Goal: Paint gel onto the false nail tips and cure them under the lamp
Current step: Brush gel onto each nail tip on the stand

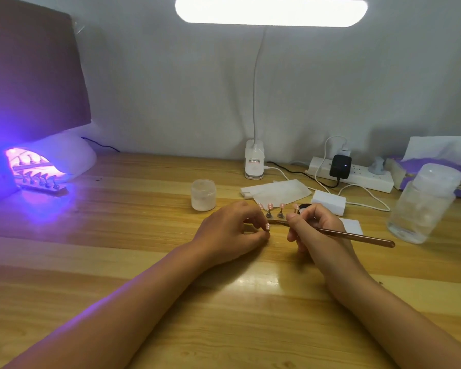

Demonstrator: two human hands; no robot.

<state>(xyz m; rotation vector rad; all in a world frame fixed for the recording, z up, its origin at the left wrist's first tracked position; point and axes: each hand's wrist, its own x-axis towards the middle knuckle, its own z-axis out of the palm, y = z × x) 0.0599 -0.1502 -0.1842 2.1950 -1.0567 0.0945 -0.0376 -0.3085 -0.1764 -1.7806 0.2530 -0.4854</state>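
Our two bare arms reach forward over the wooden table (224,302). Our left hand (232,230) pinches one small pink nail tip (267,227) between thumb and fingertip, low over the table, and the other fingers curl in. Our right hand (314,227) grips a thin brush (357,237) like a pencil, with the fingers pressed together around it. The fine end of the brush points at the tip and is very close, but we cannot tell if it touches. We think this is the painting step, done on this one tip. Next we need a slow, light stroke and a steady pinch, so the gel stays on the tip and off our fingers. Just behind our hands stands a row of pink tips on little stands (270,206). A small white jar (203,194) sits to the left of them, and a folded tissue (277,191) lies behind. Far to the left the curing lamp (64,155) glows purple with another strip of tips (37,179) in its mouth. We guess our tip goes there after.
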